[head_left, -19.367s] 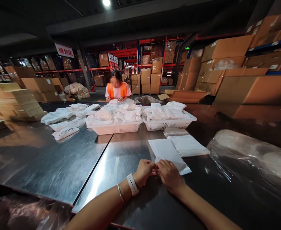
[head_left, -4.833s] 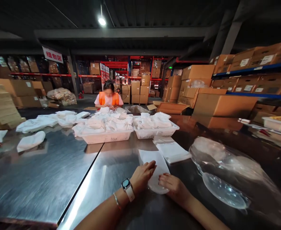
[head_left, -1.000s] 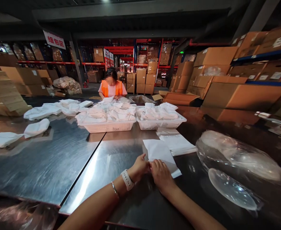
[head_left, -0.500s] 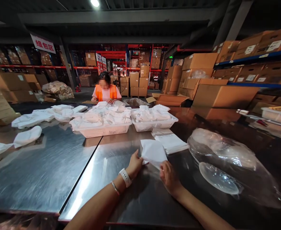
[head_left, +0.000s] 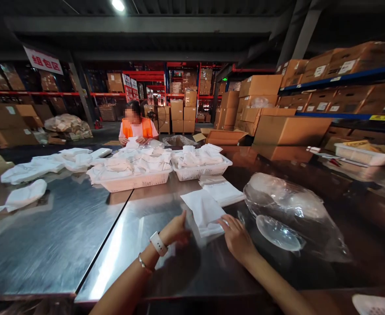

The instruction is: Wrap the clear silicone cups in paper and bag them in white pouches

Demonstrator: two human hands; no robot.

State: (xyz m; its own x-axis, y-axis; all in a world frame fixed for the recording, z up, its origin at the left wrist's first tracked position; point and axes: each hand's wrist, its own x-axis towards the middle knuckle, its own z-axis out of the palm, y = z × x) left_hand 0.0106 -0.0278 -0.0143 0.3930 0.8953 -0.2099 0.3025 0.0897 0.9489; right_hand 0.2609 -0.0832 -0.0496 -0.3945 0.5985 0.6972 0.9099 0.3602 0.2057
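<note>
A flat white pouch point(head_left: 202, 211), which looks like thin paper or cloth, lies over the steel table in front of me. My right hand point(head_left: 240, 236) pinches its near right corner between thumb and fingers. Left of the pouch, my left hand point(head_left: 176, 229) is apart from it, thumb raised away from the blurred fingers, and nothing shows in it. A stack of similar white pouches point(head_left: 225, 192) lies just beyond, touching or partly under the held one. To the right rests a clear plastic bag point(head_left: 287, 205) with clear, rounded contents.
Two white baskets point(head_left: 136, 181) point(head_left: 202, 172), heaped with white packets, stand farther back. More white packets point(head_left: 31, 168) lie on the left of the steel table point(head_left: 61, 245). Across it sits a person in an orange vest point(head_left: 138, 127). A white tray point(head_left: 365, 155) stands far right.
My left hand has come off the pouch and moved down and left. The right hand still pinches the pouch, which now lies flatter. The view has turned slightly right.
</note>
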